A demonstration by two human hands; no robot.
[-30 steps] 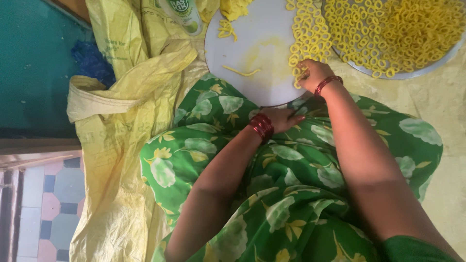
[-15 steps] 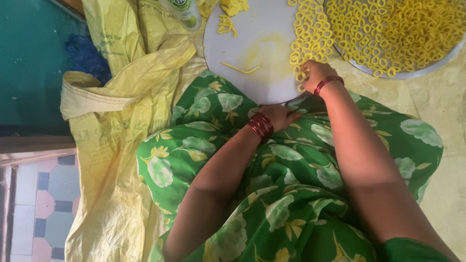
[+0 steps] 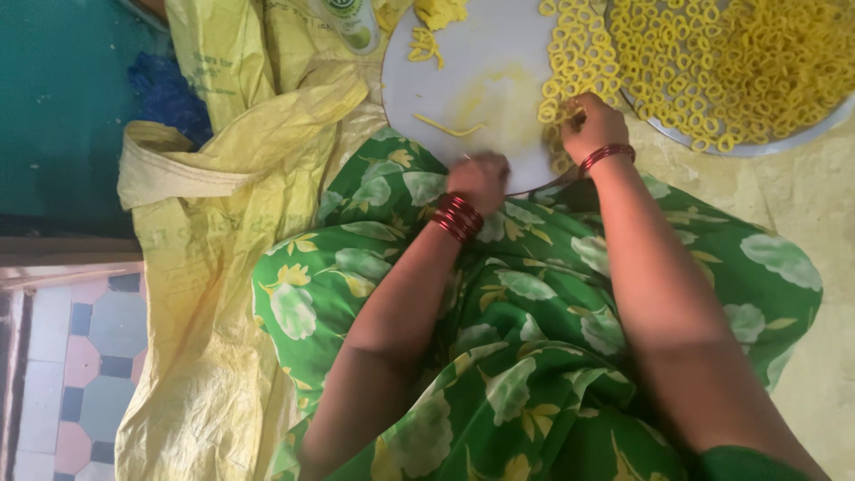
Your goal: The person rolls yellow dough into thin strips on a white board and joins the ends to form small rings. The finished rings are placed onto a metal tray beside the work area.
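Observation:
A round white board (image 3: 485, 53) lies in front of my lap, smeared with yellow dough. A thin yellow dough strip (image 3: 448, 128) rests on it. My left hand (image 3: 478, 178), with red bangles at the wrist, sits curled at the board's near edge and seems to pinch something small; what it is I cannot tell. My right hand (image 3: 590, 125), also with a red bangle, has its fingers closed on small yellow dough rings (image 3: 563, 85) lined up along the board's right side. A lump of yellow dough (image 3: 438, 12) sits at the board's far edge.
A large metal plate (image 3: 757, 142) heaped with several yellow rings stands at the upper right. Yellow plastic sacks (image 3: 223, 232) spread to the left, with a blue cloth (image 3: 165, 93) and a bottle (image 3: 349, 20) beyond. Green floral fabric (image 3: 525, 356) covers my lap. Patterned tiles (image 3: 80, 356) show at lower left.
My left hand has moved up from my lap to the board's near edge. My right hand stays at the rings on the board's right side.

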